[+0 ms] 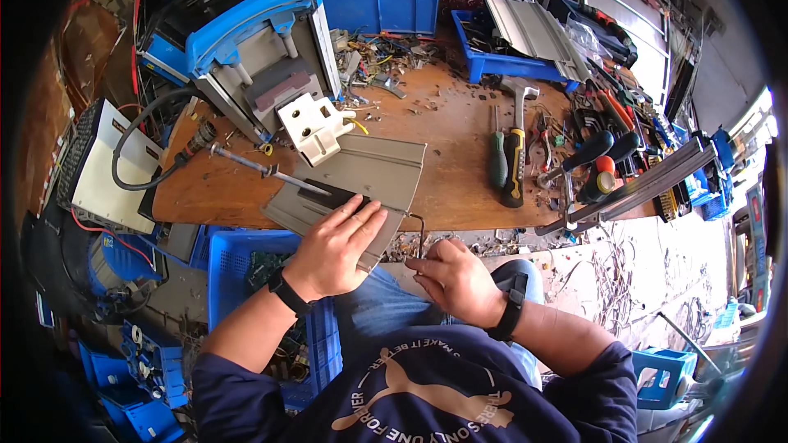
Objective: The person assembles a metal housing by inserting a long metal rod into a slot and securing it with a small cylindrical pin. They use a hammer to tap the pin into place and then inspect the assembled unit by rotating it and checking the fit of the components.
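Note:
A grey ribbed metal panel (373,166) lies tilted across the near edge of the workbench. My left hand (332,250) rests on its lower part, fingers stretched out along the surface; the thumb is hidden. My right hand (453,279) is closed around the lower end of an L-shaped hex key (422,234), whose short arm meets the panel's right edge. On the panel's left, a long metal rod (267,171) points in beside a dark strip, near my left fingertips. A cream plastic block (314,127) sits at the panel's far edge.
A hammer (515,139) and a green-handled screwdriver (497,160) lie right of the panel. Clamps (648,184) and more tools crowd the bench's right end. A blue-framed machine part (254,57) stands at the back left. Below the bench edge is a blue crate (327,344).

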`<state>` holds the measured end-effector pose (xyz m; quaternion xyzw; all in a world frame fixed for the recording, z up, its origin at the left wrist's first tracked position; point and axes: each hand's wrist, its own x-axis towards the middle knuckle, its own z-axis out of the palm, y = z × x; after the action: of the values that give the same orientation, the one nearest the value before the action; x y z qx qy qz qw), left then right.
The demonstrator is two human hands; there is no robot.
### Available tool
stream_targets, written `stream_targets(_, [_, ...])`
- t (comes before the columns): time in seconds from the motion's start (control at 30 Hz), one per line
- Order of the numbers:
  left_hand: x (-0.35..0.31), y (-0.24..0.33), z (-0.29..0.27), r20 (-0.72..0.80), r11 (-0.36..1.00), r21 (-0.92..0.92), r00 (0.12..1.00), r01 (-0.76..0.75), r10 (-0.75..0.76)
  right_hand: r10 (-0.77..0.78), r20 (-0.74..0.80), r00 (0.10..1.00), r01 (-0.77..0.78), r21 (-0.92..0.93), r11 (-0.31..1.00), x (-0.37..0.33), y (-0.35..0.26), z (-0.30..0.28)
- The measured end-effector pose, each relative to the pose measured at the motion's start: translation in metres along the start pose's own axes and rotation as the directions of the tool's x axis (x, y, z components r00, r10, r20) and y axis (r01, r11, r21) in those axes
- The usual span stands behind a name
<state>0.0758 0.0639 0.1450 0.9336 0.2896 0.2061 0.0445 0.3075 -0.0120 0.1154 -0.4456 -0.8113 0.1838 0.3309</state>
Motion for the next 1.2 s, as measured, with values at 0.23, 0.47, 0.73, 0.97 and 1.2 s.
stream_targets(0.23, [-0.001,0.000,0.003,-0.005,0.999,0.030,1.000,-0.013,0.013,0.452,0.067,0.890,-0.455,0.217,0.864,0.012,-0.006,0.004])
stream_targets(0.47, [-0.004,-0.002,-0.001,0.023,1.000,-0.002,0.999,-0.027,0.027,0.102,-0.008,0.995,-0.088,-0.564,0.821,0.045,0.030,-0.022])
stream_targets(0.73, [-0.002,-0.001,-0.002,0.027,1.000,0.002,0.999,-0.029,0.028,0.246,-0.394,0.886,-0.295,-0.068,0.953,0.080,0.042,-0.028])
stream_targets(0.97, [0.007,0.002,0.000,0.027,1.000,0.012,1.000,-0.006,0.006,-0.085,-0.431,0.898,0.047,-0.098,0.994,0.077,-0.016,-0.027])
stream_targets(1.2, [0.009,0.000,0.000,0.055,1.000,0.003,0.998,0.001,-0.001,-0.227,-0.116,0.967,0.216,-0.097,0.971,0.027,-0.044,-0.026])
